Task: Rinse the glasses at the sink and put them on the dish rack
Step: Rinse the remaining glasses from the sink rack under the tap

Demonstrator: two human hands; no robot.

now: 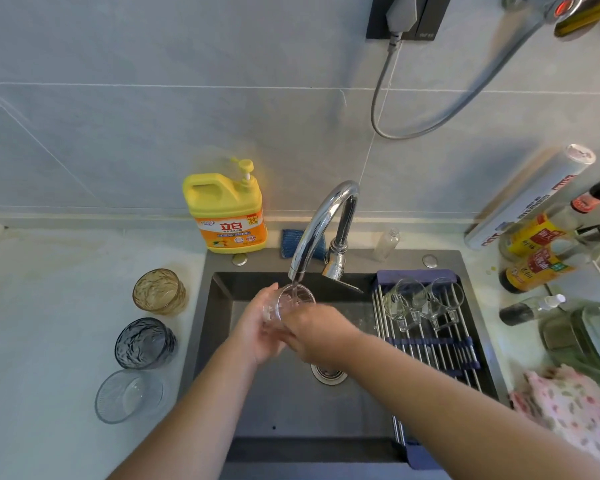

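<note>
Forearms come in from the near edge, both reaching over the sink [284, 410]. Near left on the counter [66, 289]: ribbed clear glass [129, 396], upright. Blue glass [145, 342] just behind it, amber glass [160, 291] farther back; all three in a line beside the sink's left rim. Near right: pink flowered cloth [568, 407] on the counter.

Left hand [257, 327] grips the rinsing glass [291, 303] from the left, fingers curled round its wall. Right hand [312, 337], motion-blurred, wraps the same glass from the near right side. That glass is mid-sink, held above the basin, mouth up under the faucet [321, 220] spout; water stream [294, 289] runs into it.

Dish rack [440, 351] spans the sink's right side. First rack glass [404, 301] and second rack glass [445, 297] lie tipped on its far end, side by side.

Far edge, by the wall: yellow soap jug [226, 209], blue sponge [291, 240] behind the faucet, small clear bottle [388, 244] right of the faucet base.
</note>
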